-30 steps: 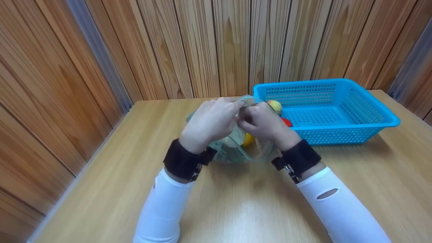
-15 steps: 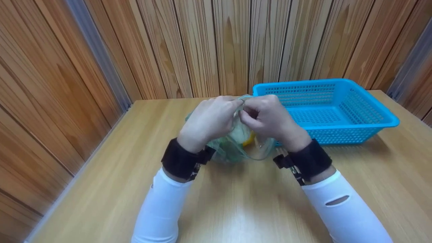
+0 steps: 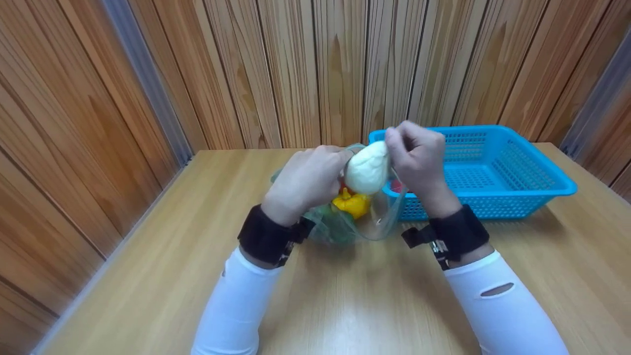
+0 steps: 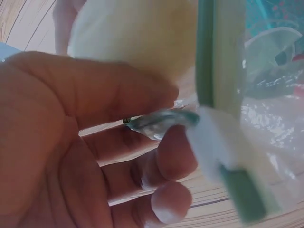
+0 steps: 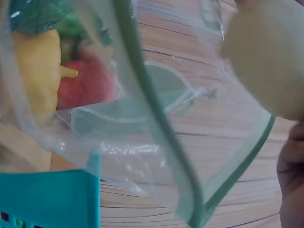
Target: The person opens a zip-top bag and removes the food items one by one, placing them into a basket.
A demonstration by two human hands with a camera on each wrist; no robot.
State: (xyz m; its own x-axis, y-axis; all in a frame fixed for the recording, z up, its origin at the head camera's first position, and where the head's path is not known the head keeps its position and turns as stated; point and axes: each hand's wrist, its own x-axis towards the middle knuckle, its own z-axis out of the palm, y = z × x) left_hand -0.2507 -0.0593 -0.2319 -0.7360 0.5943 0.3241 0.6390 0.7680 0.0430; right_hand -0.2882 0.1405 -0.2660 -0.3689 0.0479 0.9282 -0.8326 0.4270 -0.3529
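Note:
In the head view, my left hand point(image 3: 310, 177) pinches the rim of a clear zip bag point(image 3: 382, 224) with green edging. The left wrist view shows thumb and fingers at that rim beside a white slider point(image 4: 213, 142). My right hand point(image 3: 419, 155) grips the narrow top of a rounded, pale greenish-white vegetable point(image 3: 367, 170), held at the bag's mouth between both hands. Inside the bag lie a lobed yellow vegetable with a stem point(image 5: 35, 71), a round red one point(image 5: 88, 85) and a dark green one point(image 5: 38, 14). The left fingertips are hidden in the head view.
A blue perforated plastic basket point(image 3: 493, 199) stands just right of the bag, its left end behind my right hand. Something red point(image 3: 397, 186) shows at that end. Wooden panelling point(image 3: 296, 74) rises behind the table point(image 3: 320, 305).
My right hand has moved up and right, bringing the pale vegetable from within the bag up to its mouth. The yellow vegetable now shows more fully; my left hand has stayed nearly still.

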